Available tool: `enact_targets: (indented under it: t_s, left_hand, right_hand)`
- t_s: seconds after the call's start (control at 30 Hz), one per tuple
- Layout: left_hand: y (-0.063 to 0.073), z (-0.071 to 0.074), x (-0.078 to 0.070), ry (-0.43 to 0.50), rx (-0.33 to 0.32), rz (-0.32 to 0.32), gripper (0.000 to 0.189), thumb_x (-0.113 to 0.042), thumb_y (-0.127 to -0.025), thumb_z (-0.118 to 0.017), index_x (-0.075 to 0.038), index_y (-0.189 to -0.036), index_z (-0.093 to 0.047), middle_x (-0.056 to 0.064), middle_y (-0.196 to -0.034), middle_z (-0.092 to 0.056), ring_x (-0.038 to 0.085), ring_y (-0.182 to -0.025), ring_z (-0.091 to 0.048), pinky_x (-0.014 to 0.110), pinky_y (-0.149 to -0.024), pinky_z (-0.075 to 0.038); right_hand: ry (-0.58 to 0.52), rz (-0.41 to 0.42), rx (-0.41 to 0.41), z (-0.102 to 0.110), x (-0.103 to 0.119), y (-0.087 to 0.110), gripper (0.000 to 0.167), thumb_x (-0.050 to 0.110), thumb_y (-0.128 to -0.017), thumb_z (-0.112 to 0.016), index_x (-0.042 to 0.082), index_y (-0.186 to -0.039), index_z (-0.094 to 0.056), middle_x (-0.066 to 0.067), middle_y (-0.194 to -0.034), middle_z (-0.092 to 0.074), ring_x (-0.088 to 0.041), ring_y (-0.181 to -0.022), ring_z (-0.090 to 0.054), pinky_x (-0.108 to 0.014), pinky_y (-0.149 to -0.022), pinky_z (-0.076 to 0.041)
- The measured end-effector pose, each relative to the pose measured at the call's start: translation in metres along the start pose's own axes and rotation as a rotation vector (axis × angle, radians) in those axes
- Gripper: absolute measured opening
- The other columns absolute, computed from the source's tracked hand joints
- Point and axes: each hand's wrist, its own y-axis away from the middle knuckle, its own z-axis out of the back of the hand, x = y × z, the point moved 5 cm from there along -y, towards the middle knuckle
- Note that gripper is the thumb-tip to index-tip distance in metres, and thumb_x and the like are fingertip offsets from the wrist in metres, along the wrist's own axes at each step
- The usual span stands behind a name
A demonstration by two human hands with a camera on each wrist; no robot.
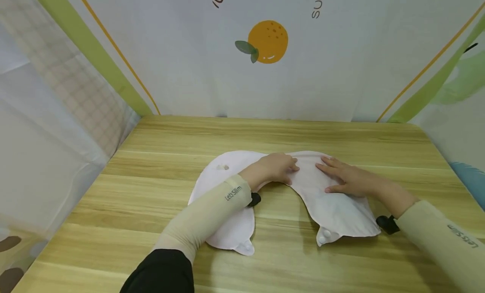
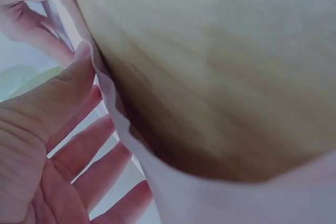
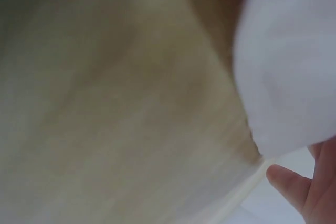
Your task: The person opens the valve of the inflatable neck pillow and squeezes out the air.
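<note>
A pale pink, U-shaped fabric piece like a neck pillow cover [image 1: 308, 179] lies on the wooden table, its two ends pointing toward me, each with a small snap tab. My left hand [image 1: 273, 167] is at the middle of the curve. In the left wrist view its thumb [image 2: 63, 93] meets the inner edge of the fabric while the fingertips go behind it, pinching that edge. On the right arm of the U rests my right hand [image 1: 350, 179], fingers spread over the cloth. Its thumb [image 3: 290, 183] shows beside the fabric in the right wrist view.
The wooden table [image 1: 151, 192] has its far edge against a white curtain [image 1: 189, 74] printed with an orange. Light fabric [image 1: 57, 129] hangs along the left side. Beige sleeves cover both forearms, and a dark wrist camera [image 1: 387, 224] sits under the right wrist.
</note>
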Motion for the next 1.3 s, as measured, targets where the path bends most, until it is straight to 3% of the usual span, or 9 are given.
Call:
enact_targets:
  t_s: [0.3, 0.63, 0.8, 1.07, 1.3]
  left_hand:
    - [0.008, 0.001, 0.007, 0.015, -0.013, 0.008, 0.053, -0.032, -0.091, -0.073, -0.019, -0.14, -0.058, 0.001, -0.157, -0.041, 0.02, -0.144, -0.041, 0.031, -0.12, -0.033]
    - [0.015, 0.005, 0.006, 0.038, -0.053, -0.003, 0.048, -0.027, -0.091, -0.074, -0.015, -0.136, -0.062, 0.002, -0.153, -0.047, 0.02, -0.14, -0.047, 0.031, -0.116, -0.038]
    - [0.015, 0.005, 0.006, 0.014, -0.047, 0.011, 0.049, -0.028, -0.09, -0.074, -0.016, -0.136, -0.062, 0.001, -0.153, -0.048, 0.02, -0.139, -0.048, 0.032, -0.115, -0.04]
    - [0.019, 0.005, 0.013, -0.025, -0.029, 0.056, 0.058, -0.032, -0.093, -0.07, -0.012, -0.144, -0.053, 0.003, -0.156, -0.044, 0.021, -0.144, -0.042, 0.034, -0.119, -0.034]
    - [0.024, 0.006, 0.015, 0.015, -0.023, 0.071, 0.058, -0.03, -0.093, -0.07, -0.014, -0.145, -0.052, 0.001, -0.158, -0.04, 0.023, -0.146, -0.039, 0.036, -0.12, -0.033]
  right_hand:
    - [0.024, 0.011, 0.004, 0.0, 0.001, 0.0, 0.078, 0.046, -0.093, -0.065, 0.008, -0.154, -0.035, -0.026, -0.162, -0.021, -0.054, -0.147, -0.016, -0.081, -0.105, -0.021]
    - [0.145, 0.051, -0.043, 0.013, 0.013, -0.001, 0.069, 0.041, -0.094, -0.065, 0.005, -0.15, -0.043, -0.029, -0.158, -0.03, -0.05, -0.143, -0.031, -0.067, -0.109, -0.034]
    - [0.139, 0.102, -0.08, 0.019, 0.028, -0.014, 0.065, 0.037, -0.095, -0.066, 0.006, -0.148, -0.047, -0.027, -0.156, -0.035, -0.049, -0.143, -0.033, -0.064, -0.111, -0.034]
    - [0.151, 0.027, 0.058, -0.001, 0.039, -0.039, 0.082, 0.055, -0.091, -0.064, 0.016, -0.156, -0.034, -0.018, -0.164, -0.022, -0.046, -0.151, -0.016, -0.082, -0.105, -0.019]
    - [0.186, -0.012, 0.068, -0.001, 0.032, -0.035, 0.097, 0.064, -0.084, -0.066, 0.013, -0.158, -0.028, -0.019, -0.165, -0.02, -0.05, -0.149, -0.017, -0.083, -0.101, -0.023]
